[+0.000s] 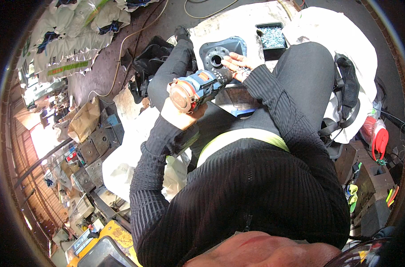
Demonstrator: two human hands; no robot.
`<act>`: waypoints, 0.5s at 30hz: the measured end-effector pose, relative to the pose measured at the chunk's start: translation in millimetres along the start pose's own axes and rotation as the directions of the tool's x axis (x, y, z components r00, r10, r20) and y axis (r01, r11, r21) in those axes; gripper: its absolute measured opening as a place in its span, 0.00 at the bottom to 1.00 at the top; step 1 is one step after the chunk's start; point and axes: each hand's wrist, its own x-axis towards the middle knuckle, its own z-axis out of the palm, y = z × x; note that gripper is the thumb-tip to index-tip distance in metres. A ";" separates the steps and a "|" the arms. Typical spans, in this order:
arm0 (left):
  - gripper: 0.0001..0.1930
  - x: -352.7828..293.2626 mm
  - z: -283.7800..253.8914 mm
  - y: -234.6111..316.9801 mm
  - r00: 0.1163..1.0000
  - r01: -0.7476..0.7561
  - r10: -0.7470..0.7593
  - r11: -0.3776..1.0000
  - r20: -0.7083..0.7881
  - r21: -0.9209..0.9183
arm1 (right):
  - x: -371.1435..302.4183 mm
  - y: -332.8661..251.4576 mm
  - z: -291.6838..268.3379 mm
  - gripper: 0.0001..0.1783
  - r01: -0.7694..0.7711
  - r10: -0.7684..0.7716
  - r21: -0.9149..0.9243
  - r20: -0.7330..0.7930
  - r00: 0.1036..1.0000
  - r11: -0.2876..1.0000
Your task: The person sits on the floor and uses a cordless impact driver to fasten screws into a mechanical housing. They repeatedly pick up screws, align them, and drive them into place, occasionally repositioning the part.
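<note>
My left hand [181,113] grips a blue and orange cordless drill [194,90] by its handle, the drill pointing up and to the right. My right hand [236,66] is at the drill's black chuck end, fingers closed around small parts there; what they pinch is too small to tell. Just beyond the drill tip lies a grey-blue metal flange part [220,48] with a round hole and bolt holes, resting between my knees. I sit with legs in dark trousers either side of it.
A black tray of small silver screws [272,36] stands beyond the flange. White sacks [340,40] lie to the right, a black bag [144,62] to the left. Metal blocks [93,147], a paper bag [84,121] and cables clutter the floor on the left. A red tool [377,135] lies right.
</note>
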 end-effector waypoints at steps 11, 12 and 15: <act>0.21 8.0 11.7 -15.3 0.976 -0.193 0.211 0.954 -0.052 0.230 | 23.0 9.5 -19.6 0.14 0.006 -0.016 0.113 0.092 0.996 0.994; 0.21 8.9 13.0 -17.1 0.945 -0.275 0.313 0.916 -0.092 0.291 | 25.4 9.5 -21.0 0.15 -0.023 0.008 0.144 0.099 0.995 0.989; 0.22 8.4 10.7 -17.7 0.964 -0.242 0.263 0.926 -0.038 0.290 | 29.7 9.9 -28.4 0.17 -0.107 0.069 0.202 0.185 0.980 0.974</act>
